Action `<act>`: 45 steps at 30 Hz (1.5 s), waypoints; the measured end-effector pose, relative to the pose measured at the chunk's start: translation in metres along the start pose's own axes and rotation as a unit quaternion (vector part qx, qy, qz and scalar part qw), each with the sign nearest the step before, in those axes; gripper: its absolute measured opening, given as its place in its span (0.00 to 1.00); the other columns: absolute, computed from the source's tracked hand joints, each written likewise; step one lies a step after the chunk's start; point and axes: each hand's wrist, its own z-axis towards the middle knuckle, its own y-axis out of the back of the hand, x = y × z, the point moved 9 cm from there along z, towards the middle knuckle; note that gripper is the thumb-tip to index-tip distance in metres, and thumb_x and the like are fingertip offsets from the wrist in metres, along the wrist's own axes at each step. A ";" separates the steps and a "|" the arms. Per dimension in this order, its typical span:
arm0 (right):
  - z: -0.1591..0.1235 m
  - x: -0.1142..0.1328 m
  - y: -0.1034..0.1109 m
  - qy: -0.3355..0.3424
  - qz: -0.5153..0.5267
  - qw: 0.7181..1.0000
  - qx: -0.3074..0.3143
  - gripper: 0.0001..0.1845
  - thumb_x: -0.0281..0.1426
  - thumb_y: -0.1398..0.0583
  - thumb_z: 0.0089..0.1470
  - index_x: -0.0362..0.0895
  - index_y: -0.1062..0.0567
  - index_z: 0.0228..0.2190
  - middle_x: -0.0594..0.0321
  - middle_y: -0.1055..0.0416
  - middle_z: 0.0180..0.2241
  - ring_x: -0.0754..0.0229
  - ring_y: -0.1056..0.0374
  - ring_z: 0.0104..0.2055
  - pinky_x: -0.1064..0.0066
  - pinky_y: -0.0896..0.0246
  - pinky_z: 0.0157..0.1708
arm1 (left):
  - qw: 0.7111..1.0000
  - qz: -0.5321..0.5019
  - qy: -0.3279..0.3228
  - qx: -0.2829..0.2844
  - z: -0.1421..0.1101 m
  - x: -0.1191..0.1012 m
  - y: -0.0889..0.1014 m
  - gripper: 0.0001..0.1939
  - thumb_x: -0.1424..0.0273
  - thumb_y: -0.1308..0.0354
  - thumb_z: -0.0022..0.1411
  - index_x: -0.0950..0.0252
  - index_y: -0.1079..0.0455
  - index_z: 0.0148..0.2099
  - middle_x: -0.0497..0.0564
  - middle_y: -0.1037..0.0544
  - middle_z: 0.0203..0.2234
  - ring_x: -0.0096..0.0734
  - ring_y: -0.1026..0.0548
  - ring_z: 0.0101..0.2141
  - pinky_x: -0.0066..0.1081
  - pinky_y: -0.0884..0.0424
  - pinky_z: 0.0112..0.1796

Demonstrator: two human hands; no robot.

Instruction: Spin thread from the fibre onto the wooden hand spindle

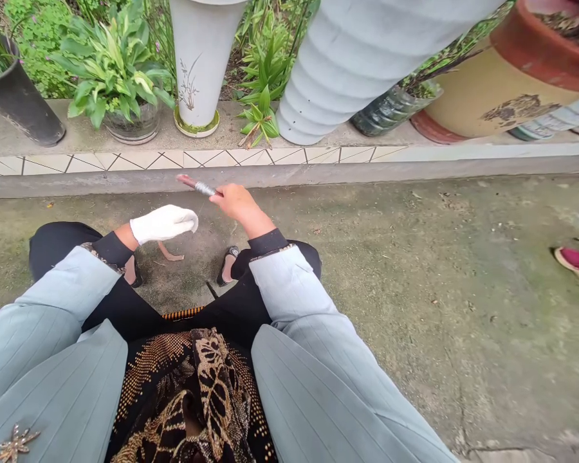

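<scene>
My right hand is bare and closed around a thin stick wound with silvery wire, which points left over the concrete ground. My left hand wears a white glove, with its fingers curled together just below and left of the stick. A fine strand seems to run between the two hands, too thin to be sure. A small pinkish object lies on the ground under the gloved hand. I am squatting, with my knees and sandalled feet around this spot.
A tiled ledge runs across ahead, bearing a black pot, a leafy plant in a glass pot, a tall white vase, a ribbed white pot and a terracotta pot. Another person's pink shoe shows at right.
</scene>
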 end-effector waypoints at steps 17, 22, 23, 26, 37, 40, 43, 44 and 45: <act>-0.041 0.027 0.030 0.237 0.397 0.873 0.154 0.18 0.41 0.36 0.54 0.39 0.30 0.25 0.67 0.36 0.21 0.71 0.45 0.22 0.77 0.51 0.23 | 0.922 -0.373 0.027 -0.098 0.010 0.023 0.014 0.22 0.53 0.41 0.59 0.71 0.29 0.38 0.46 0.34 0.17 0.18 0.45 0.16 0.23 0.50 0.18; -0.032 0.015 0.030 0.163 0.453 0.872 0.086 0.21 0.45 0.35 0.51 0.41 0.32 0.25 0.68 0.38 0.20 0.70 0.46 0.21 0.77 0.52 0.21 | 0.919 -0.380 0.065 -0.083 0.007 0.032 0.002 0.20 0.53 0.42 0.60 0.69 0.29 0.39 0.45 0.36 0.18 0.21 0.39 0.19 0.22 0.43 0.20; -0.030 0.012 0.031 0.154 0.459 0.872 0.073 0.21 0.46 0.35 0.51 0.41 0.32 0.26 0.68 0.38 0.20 0.70 0.46 0.21 0.77 0.52 0.21 | 0.921 -0.375 0.068 -0.078 0.006 0.033 0.001 0.20 0.54 0.42 0.60 0.69 0.29 0.38 0.46 0.35 0.18 0.22 0.38 0.20 0.22 0.43 0.21; -0.023 0.000 0.038 0.134 0.468 0.873 0.017 0.20 0.45 0.35 0.51 0.41 0.33 0.26 0.67 0.36 0.22 0.70 0.45 0.21 0.77 0.50 0.21 | 0.929 -0.358 0.057 -0.074 0.003 0.031 0.002 0.20 0.55 0.44 0.61 0.69 0.29 0.39 0.46 0.36 0.17 0.22 0.40 0.19 0.23 0.44 0.21; -0.036 0.015 -0.064 0.088 -0.130 0.942 0.298 0.08 0.32 0.39 0.53 0.40 0.22 0.30 0.58 0.27 0.26 0.61 0.36 0.27 0.70 0.48 0.28 | 0.990 -0.142 0.023 0.005 -0.007 -0.001 -0.004 0.16 0.61 0.47 0.61 0.69 0.27 0.32 0.48 0.28 0.24 0.23 0.35 0.25 0.24 0.38 0.29; -0.071 0.030 -0.074 0.175 -0.022 0.878 0.444 0.07 0.31 0.38 0.53 0.40 0.23 0.29 0.65 0.31 0.22 0.66 0.39 0.23 0.73 0.48 0.26 | 0.987 -0.159 0.022 0.008 -0.010 0.008 -0.004 0.16 0.60 0.46 0.60 0.69 0.28 0.31 0.48 0.27 0.25 0.24 0.34 0.26 0.24 0.38 0.29; -0.074 0.041 -0.029 0.240 0.232 0.861 0.383 0.14 0.38 0.37 0.52 0.39 0.24 0.35 0.68 0.33 0.24 0.69 0.43 0.23 0.75 0.47 0.26 | 0.961 -0.272 0.040 -0.031 -0.013 0.024 -0.001 0.18 0.56 0.44 0.59 0.69 0.29 0.34 0.47 0.31 0.21 0.22 0.39 0.21 0.24 0.42 0.24; -0.067 0.036 -0.006 0.243 0.315 0.864 0.308 0.16 0.41 0.37 0.52 0.39 0.25 0.34 0.68 0.34 0.24 0.70 0.44 0.23 0.76 0.48 0.25 | 0.947 -0.314 0.045 -0.050 -0.014 0.029 0.000 0.19 0.55 0.44 0.60 0.69 0.29 0.35 0.46 0.34 0.19 0.21 0.41 0.20 0.24 0.44 0.22; -0.060 0.028 0.013 0.237 0.370 0.867 0.237 0.18 0.43 0.37 0.52 0.39 0.27 0.32 0.68 0.35 0.23 0.70 0.45 0.22 0.76 0.50 0.24 | 0.935 -0.346 0.048 -0.068 -0.014 0.033 0.001 0.20 0.54 0.43 0.60 0.70 0.30 0.35 0.45 0.37 0.17 0.21 0.43 0.18 0.24 0.46 0.21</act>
